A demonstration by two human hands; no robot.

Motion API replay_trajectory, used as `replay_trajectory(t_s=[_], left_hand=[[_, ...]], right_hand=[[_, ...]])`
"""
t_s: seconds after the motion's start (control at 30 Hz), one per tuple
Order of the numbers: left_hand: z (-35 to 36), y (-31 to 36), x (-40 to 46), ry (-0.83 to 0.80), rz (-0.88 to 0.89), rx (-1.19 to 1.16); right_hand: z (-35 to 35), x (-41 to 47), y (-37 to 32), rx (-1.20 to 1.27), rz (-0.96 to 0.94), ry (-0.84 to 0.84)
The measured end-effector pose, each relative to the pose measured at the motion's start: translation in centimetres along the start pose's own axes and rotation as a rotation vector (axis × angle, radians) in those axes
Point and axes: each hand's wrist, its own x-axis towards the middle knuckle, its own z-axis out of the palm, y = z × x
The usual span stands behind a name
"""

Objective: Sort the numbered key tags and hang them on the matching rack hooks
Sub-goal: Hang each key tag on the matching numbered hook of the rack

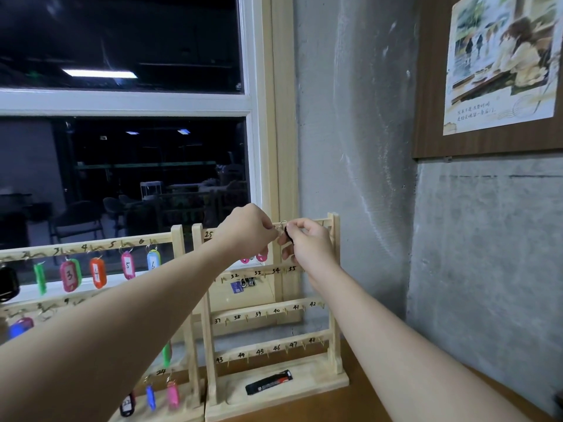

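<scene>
Two wooden key racks stand side by side on the table. The right rack [335, 300] carries hooks numbered 25 to 48. At its top rail my right hand [307, 245] pinches a black key tag [288, 234] with a metal ring [283, 223]. My left hand [246, 231] pinches that ring from the left. Two pink tags [254, 258] hang just below my left hand, partly hidden. The left rack [178, 248] holds coloured tags numbered 3 [69, 275], 4 [97, 272], 5 [128, 264] and 6 [154, 260].
A black and red marker [269, 382] lies on the right rack's base. A small blue card and a clip [240, 284] hang near hook 32. Lower left hang black, blue and pink tags [150, 397]. A window is behind, a grey wall and poster [499, 62] to the right.
</scene>
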Motion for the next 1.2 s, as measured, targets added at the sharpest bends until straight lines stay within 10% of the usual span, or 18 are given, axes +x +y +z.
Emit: replay_trajectory(t_s=[1.2], left_hand=[[3.1, -2.3, -2.8, -0.075, -0.068, -0.202]], right_hand=[[0.1, -0.9, -0.6, -0.110, 0.083, 0.049]])
